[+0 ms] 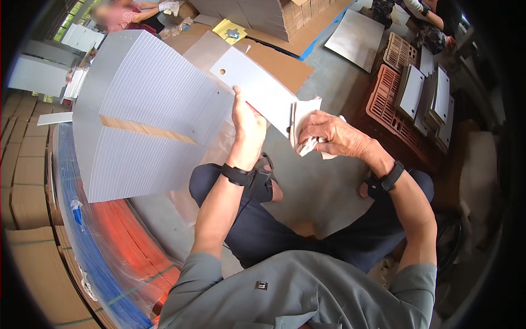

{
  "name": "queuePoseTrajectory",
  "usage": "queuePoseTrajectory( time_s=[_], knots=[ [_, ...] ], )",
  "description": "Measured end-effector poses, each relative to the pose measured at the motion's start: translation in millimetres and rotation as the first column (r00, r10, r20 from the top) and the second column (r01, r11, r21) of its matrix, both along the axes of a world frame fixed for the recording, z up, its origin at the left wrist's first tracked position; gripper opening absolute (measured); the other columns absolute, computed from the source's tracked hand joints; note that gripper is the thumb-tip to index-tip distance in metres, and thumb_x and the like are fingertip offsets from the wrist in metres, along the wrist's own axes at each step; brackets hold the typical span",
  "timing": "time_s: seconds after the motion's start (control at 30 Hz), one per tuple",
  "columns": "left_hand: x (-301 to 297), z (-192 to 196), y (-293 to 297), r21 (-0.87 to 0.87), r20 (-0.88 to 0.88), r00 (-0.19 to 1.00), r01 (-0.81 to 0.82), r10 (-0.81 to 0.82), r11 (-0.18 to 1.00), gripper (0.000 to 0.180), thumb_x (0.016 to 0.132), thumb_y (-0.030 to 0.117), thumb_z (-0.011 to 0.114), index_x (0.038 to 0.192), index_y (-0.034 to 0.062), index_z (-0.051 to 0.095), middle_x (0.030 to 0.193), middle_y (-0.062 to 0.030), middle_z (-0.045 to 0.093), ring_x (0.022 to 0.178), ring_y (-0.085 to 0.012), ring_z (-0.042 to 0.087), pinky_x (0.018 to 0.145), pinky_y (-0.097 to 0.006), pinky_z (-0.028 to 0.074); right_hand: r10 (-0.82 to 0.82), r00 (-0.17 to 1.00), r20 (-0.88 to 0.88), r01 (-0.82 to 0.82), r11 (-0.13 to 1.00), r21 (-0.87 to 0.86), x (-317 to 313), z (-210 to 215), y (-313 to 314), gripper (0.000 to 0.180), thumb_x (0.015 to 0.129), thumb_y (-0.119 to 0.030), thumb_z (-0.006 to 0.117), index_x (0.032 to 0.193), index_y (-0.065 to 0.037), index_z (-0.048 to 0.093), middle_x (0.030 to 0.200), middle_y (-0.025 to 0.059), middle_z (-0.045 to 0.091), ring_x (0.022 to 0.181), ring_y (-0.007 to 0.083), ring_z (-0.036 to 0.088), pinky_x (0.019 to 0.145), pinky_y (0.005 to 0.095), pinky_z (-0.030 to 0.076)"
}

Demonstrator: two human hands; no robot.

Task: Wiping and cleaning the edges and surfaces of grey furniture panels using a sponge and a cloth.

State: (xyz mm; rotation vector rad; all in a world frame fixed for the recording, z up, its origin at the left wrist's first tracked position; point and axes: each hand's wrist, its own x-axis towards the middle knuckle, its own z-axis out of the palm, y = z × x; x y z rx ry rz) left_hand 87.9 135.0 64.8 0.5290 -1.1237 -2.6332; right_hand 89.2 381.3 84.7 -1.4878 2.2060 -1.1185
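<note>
A long white panel (257, 82) with a round hole near its far end is held up in front of me. My left hand (249, 120) grips it from below along its near edge, thumb up against the side. At the panel's right end my right hand (334, 134) pinches a crumpled whitish cloth (304, 118) and presses it over the end edge. Just left of my left hand rises a big stack of similar white panels (148, 98), with a strip of brown cardboard (145, 129) between them.
Orange plastic crates (386, 90) at right carry several white panels (411, 90). Stacked cardboard (246, 22) stands ahead, near a yellow bag (229, 31). Blue and red wrapped strips (134, 241) and cardboard bundles (30, 263) lie at left. Two other people (129, 16) work at the back.
</note>
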Motion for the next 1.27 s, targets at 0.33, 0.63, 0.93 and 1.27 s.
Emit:
queuePoseTrajectory(
  time_s=[0.33, 0.63, 0.93, 1.27],
  knots=[
    [18, 16, -25, 0.043, -0.071, 0.997, -0.003, 0.007, 0.999, 0.062, 0.111, 0.051, 0.032, 0.148, 0.0019, 0.043, 0.147, -0.0135, 0.052, 0.134, -0.027, 0.051, 0.115, -0.045, 0.041, -0.398, 0.881, 0.255, 0.326, 0.902, 0.283, 35, -39, 22, 0.043, 0.087, -0.034, 0.08, 0.117, -0.005, 0.069, 0.101, 0.0122, 0.069, 0.096, 0.0268, 0.068, 0.087, 0.037, 0.055],
    [41, 44, -13, 0.131, -0.145, 0.989, -0.002, 0.022, 0.991, 0.067, 0.11, 0.054, 0.033, 0.151, 0.0015, 0.039, 0.152, -0.0139, 0.048, 0.139, -0.0287, 0.047, 0.118, -0.045, 0.038, -0.289, 0.58, 0.762, 0.585, 0.799, -0.142, 66, -31, -47, 0.05, 0.094, -0.034, 0.078, 0.133, -0.005, 0.064, 0.108, -0.0001, 0.071, 0.096, 0.0074, 0.063, 0.086, 0.0266, 0.053],
    [49, 33, -33, 0.104, -0.462, 0.885, -0.016, 0.063, 0.994, 0.077, 0.105, 0.058, 0.047, 0.155, 0.0016, 0.029, 0.155, -0.0178, 0.04, 0.147, -0.0306, 0.036, 0.123, -0.05, 0.031, -0.128, 0.428, 0.894, 0.635, 0.747, -0.197, 45, -17, -74, 0.024, 0.1, -0.028, 0.072, 0.112, -0.007, 0.072, 0.097, -0.0029, 0.072, 0.085, 0.0048, 0.064, 0.076, 0.0246, 0.054],
    [58, 1, -34, 0.265, -0.316, 0.926, 0.294, -0.206, 0.918, 0.068, 0.104, 0.035, 0.062, 0.157, 0.0096, 0.026, 0.153, -0.0193, 0.043, 0.145, -0.0387, 0.041, 0.111, -0.062, 0.045, -0.329, 0.602, 0.728, 0.334, 0.931, 0.144, -9, 48, -41, 0.032, 0.096, -0.027, 0.076, 0.119, -0.005, 0.072, 0.101, 0.0048, 0.076, 0.094, 0.0124, 0.072, 0.088, 0.0286, 0.058]
  ],
)
